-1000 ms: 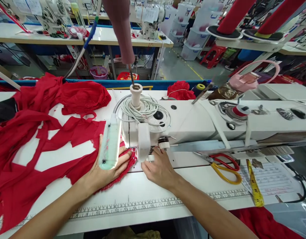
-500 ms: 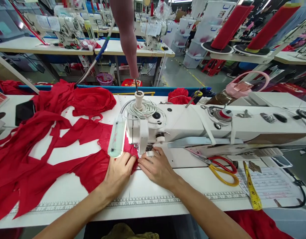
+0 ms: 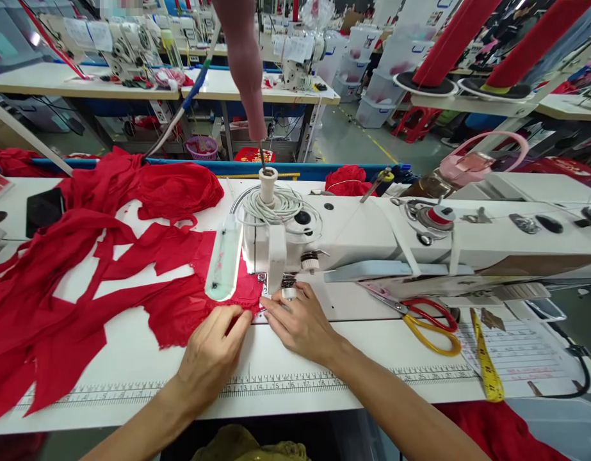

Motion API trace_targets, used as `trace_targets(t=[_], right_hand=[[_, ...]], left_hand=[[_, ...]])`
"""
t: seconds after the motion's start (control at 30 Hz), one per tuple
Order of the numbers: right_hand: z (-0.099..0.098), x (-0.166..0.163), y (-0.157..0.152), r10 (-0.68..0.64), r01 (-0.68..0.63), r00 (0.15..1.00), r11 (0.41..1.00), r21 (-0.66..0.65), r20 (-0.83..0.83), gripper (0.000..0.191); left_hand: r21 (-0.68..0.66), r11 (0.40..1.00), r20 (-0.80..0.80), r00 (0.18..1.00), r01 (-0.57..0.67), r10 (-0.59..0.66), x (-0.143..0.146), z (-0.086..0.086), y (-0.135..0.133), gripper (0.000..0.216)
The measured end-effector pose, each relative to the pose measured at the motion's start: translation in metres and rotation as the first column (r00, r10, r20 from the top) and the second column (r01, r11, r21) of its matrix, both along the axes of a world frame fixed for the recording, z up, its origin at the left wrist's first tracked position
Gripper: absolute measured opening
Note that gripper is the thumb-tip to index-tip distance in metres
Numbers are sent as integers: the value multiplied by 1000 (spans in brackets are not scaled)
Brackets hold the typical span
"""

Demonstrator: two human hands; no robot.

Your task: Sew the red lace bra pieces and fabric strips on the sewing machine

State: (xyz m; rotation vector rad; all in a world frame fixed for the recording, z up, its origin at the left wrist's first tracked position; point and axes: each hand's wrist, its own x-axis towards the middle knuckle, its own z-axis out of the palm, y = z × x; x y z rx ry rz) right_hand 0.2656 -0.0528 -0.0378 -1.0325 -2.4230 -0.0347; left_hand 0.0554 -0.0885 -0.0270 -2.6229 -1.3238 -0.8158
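Observation:
Red fabric (image 3: 175, 314) spreads over the left of the sewing table, its lace-like edge running to the needle area of a white sewing machine (image 3: 353, 237). My left hand (image 3: 213, 346) is closed, thumb and fingers pinching the near edge of the cloth just left of the presser foot. Beside the foot, my right hand (image 3: 298, 323) has its fingers drawn together at the corner of that same fabric; the fingertips are partly hidden by the machine head. A pale green clear guard (image 3: 224, 259) hangs over the cloth.
Scissors (image 3: 429, 323) with red and yellow handles lie right of my right hand, near a yellow tape measure (image 3: 487, 358) and a written sheet (image 3: 530, 355). A printed ruler (image 3: 295, 385) runs along the front edge. A black phone-like object (image 3: 44, 211) lies far left.
My left hand has slid back toward me and slightly left along the cloth. More of the red edge shows near the foot. My right fingertips have moved slightly left.

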Motion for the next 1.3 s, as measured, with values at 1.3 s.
trace_targets(t=[1.3], right_hand=[[-1, -4, -4, 22, -20, 999, 998, -52, 37, 37]], left_hand=[[-218, 974, -91, 993, 56, -77, -12, 0, 27, 22]])
